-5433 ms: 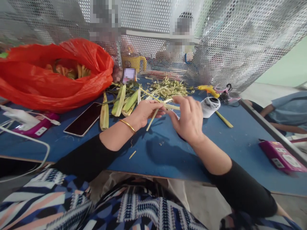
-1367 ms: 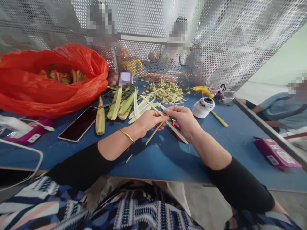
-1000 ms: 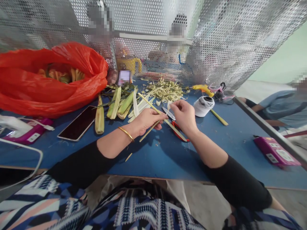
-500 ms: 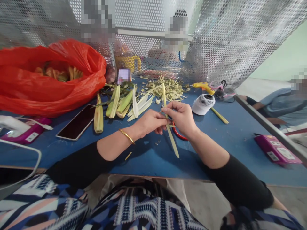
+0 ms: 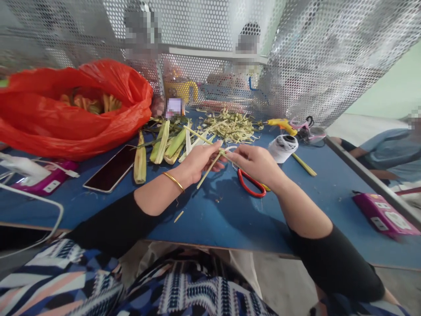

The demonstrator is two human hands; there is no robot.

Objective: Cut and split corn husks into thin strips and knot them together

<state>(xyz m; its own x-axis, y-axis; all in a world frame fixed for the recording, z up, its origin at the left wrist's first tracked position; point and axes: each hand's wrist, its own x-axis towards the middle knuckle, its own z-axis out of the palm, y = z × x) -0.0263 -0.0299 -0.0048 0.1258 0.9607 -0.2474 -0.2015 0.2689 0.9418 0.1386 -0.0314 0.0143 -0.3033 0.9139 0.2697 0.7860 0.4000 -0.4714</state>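
Observation:
My left hand (image 5: 200, 163), with a gold bangle at the wrist, is closed on thin pale-green leaf strips (image 5: 208, 171) that cross at its fingertips. One strip slants up to the left, another down to the left. My right hand (image 5: 255, 161) pinches the strips at the crossing from the right, where a thin white loop also shows. Red-handled scissors (image 5: 251, 183) lie on the blue table (image 5: 210, 224) just below my right hand. Beyond my right hand stands a white spool of thread (image 5: 283, 149).
Corn husks (image 5: 160, 142), shredded strips (image 5: 230, 126) and a dark phone (image 5: 112, 169) lie behind and left. A red plastic bag (image 5: 75, 131) fills the far left. A yellow glue gun (image 5: 282, 126) and purple power strip (image 5: 384, 215) are right. A seated person (image 5: 388, 151) is beyond.
The strip has swung from nearly upright to slanting left, with another now pointing down-left. My right hand has moved slightly down and right, uncovering more of the scissors. The view has shifted a little.

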